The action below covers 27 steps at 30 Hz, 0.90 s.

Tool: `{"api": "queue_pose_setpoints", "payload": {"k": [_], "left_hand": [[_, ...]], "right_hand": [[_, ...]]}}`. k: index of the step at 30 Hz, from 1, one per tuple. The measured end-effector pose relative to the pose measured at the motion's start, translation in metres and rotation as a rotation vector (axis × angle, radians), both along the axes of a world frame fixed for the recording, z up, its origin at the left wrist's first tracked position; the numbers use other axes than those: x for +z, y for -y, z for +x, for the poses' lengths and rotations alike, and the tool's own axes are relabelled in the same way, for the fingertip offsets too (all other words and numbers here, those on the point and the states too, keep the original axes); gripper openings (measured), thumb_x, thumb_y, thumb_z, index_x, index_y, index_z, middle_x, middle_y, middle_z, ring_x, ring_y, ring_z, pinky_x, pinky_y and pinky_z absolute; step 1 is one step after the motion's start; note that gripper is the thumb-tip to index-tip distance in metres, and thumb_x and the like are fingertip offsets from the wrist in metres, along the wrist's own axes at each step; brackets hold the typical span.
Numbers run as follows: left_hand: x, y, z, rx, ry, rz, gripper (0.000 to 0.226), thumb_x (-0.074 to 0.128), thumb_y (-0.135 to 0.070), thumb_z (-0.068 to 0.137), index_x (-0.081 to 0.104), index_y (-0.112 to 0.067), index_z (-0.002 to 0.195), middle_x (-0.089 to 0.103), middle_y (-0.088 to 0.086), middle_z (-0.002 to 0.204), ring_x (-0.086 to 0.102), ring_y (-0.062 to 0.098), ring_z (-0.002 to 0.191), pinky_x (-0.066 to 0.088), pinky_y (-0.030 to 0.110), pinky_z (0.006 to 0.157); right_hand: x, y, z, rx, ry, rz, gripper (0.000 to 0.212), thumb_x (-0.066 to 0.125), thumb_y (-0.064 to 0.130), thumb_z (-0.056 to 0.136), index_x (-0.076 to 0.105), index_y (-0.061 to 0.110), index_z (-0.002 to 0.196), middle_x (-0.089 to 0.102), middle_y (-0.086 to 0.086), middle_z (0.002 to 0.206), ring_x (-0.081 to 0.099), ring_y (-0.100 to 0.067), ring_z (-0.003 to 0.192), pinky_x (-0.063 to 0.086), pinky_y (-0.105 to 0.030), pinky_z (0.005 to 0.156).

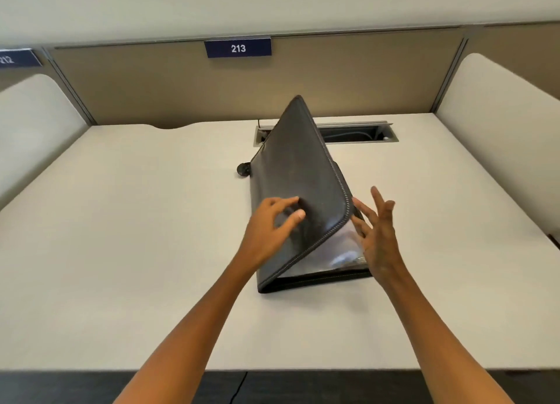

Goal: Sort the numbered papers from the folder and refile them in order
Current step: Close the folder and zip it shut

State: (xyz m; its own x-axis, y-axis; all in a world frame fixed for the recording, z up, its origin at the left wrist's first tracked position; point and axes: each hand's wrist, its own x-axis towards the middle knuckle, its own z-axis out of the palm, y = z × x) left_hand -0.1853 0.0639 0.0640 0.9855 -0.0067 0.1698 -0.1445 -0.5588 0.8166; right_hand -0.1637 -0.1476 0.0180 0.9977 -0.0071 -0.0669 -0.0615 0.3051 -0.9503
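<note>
The black folder [303, 191] lies near the middle of the white table [121, 252], and its front cover is lifted up and tilted, with the spine on the left side. Under the cover a clear plastic sleeve [333, 252] is visible with something pale inside; numbers cannot be read there. The left hand [269, 230] rests against the outside of the raised cover, its fingers [295, 217] bent and loosely spread, not closed around anything. The right hand [377, 230] is at the free edge of the cover, its fingers stretched wide apart, some touching the edge near the corner. Behind the folder there is a cable slot [357, 132] in the table, and a small dark round object [243, 169] lies just beside the folder's left side. On the partition [151, 85] a blue sign [238, 48] shows 213.
</note>
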Motion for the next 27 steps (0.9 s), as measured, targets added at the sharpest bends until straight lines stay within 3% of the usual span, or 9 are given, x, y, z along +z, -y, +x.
{"api": "queue_pose_setpoints", "payload": {"k": [2,4,8,11,14,17,21,27], "left_hand": [[-0.022,0.003,-0.001,-0.105,-0.029,0.177,0.05,0.059,-0.044,0.089,0.051,-0.026,0.134,0.045,0.003,0.138,0.042,0.015,0.128,0.035,0.031,0.107],[-0.042,0.005,-0.002,-0.171,-0.072,0.33,0.058,0.055,-0.046,0.09,0.038,-0.029,0.143,0.029,0.002,0.152,0.023,0.021,0.141,0.024,0.038,0.114],[-0.064,0.012,-0.002,-0.248,-0.172,0.587,0.065,0.048,-0.052,0.091,0.022,-0.034,0.148,0.007,-0.002,0.159,0.0,0.026,0.146,0.012,0.048,0.117],[-0.076,0.017,0.0,-0.272,-0.241,0.733,0.063,0.041,-0.055,0.093,0.017,-0.036,0.149,0.0,-0.004,0.159,-0.004,0.026,0.146,0.003,0.048,0.116],[-0.085,0.019,-0.001,-0.272,-0.249,0.791,0.061,0.034,-0.056,0.095,0.015,-0.037,0.149,-0.003,-0.004,0.159,-0.007,0.026,0.145,-0.003,0.047,0.117],[-0.094,0.02,-0.003,-0.268,-0.241,0.833,0.062,0.022,-0.062,0.093,0.008,-0.039,0.149,-0.009,-0.006,0.158,-0.014,0.023,0.145,-0.009,0.045,0.115],[-0.107,0.018,-0.005,-0.274,-0.179,0.824,0.091,-0.024,-0.08,0.063,-0.006,-0.043,0.145,-0.018,-0.009,0.155,-0.027,0.017,0.137,-0.019,0.039,0.11],[-0.114,0.017,-0.005,-0.272,-0.165,0.801,0.083,-0.026,-0.078,0.065,-0.012,-0.045,0.141,-0.025,-0.011,0.151,-0.029,0.019,0.137,-0.029,0.033,0.103]], "right_hand": [[-0.007,0.013,-0.001,-0.009,-0.019,0.025,0.098,0.055,0.092,0.048,0.04,0.049,0.135,0.054,0.011,0.135,0.056,-0.013,0.12,0.039,-0.035,0.1],[-0.015,0.024,-0.003,-0.008,-0.032,0.009,0.101,0.057,0.088,0.054,0.039,0.04,0.141,0.056,0.006,0.135,0.056,-0.015,0.121,0.043,-0.037,0.1],[-0.026,0.035,-0.004,0.008,-0.083,-0.051,0.088,0.06,0.083,0.06,0.05,0.033,0.132,0.058,0.004,0.133,0.056,-0.014,0.121,0.042,-0.036,0.103],[-0.039,0.041,-0.004,-0.023,-0.075,-0.301,0.066,0.067,0.053,0.079,0.049,0.026,0.136,0.052,0.006,0.139,0.047,-0.008,0.127,0.035,-0.029,0.106],[-0.053,0.043,-0.004,-0.038,-0.023,-0.623,0.06,0.07,0.027,0.085,0.047,0.017,0.139,0.051,0.004,0.138,0.046,-0.008,0.125,0.033,-0.018,0.101],[-0.064,0.04,-0.001,-0.038,0.062,-0.864,0.064,0.072,0.023,0.084,0.044,0.011,0.141,0.052,-0.005,0.135,0.048,-0.018,0.124,0.03,-0.016,0.098],[-0.069,0.04,0.002,-0.041,0.064,-0.951,0.067,0.073,0.025,0.083,0.044,0.01,0.141,0.051,-0.009,0.135,0.047,-0.024,0.125,0.03,-0.019,0.1],[-0.073,0.039,0.004,-0.064,0.068,-0.996,0.067,0.074,0.024,0.082,0.045,0.008,0.14,0.05,-0.011,0.137,0.045,-0.026,0.127,0.028,-0.019,0.101]]}}
